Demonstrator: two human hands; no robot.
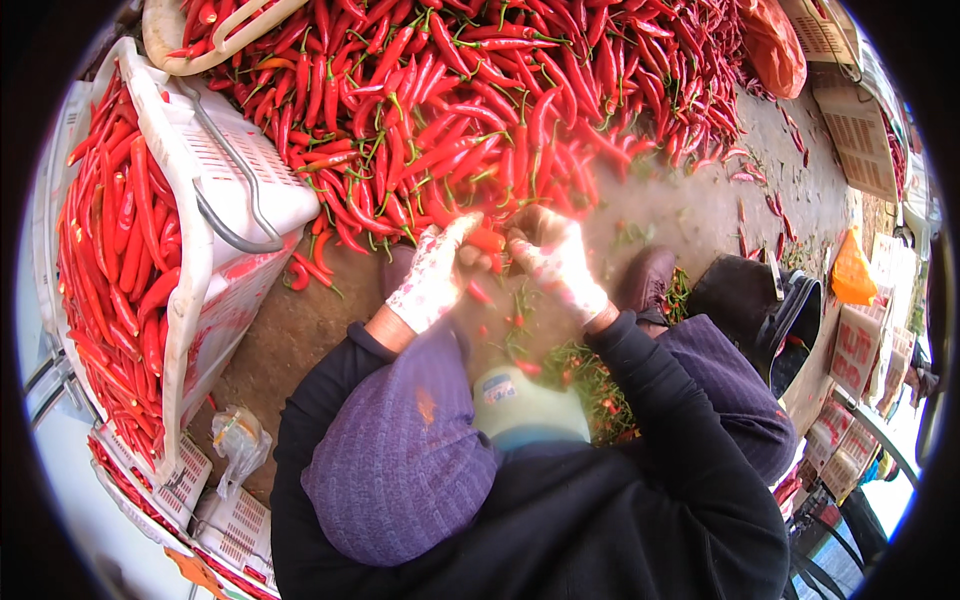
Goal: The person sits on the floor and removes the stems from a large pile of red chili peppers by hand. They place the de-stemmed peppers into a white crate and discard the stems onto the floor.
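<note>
Both of my hands wear white patterned fingerless gloves and meet just in front of a large heap of red chili peppers (pixel 420 97) with green stems. My left hand (pixel 439 266) has its fingers closed around red chili peppers (pixel 486 240). My right hand (pixel 553 251) is close beside it, its thumb and fingertips drawn together near the stem side; glare and blur hide whether it pinches a stem. Below the hands, small red pieces (pixel 478 292) appear in the air or over the ground. Green stems and bits (pixel 592 382) lie between my legs.
A white plastic crate (pixel 247 292) full of red chilies stands at left, with a metal handle. A black bag (pixel 731 300) lies right of my right shoe. A clear plastic bag (pixel 240 442) is at lower left. More crates (pixel 855 127) stand at the far right.
</note>
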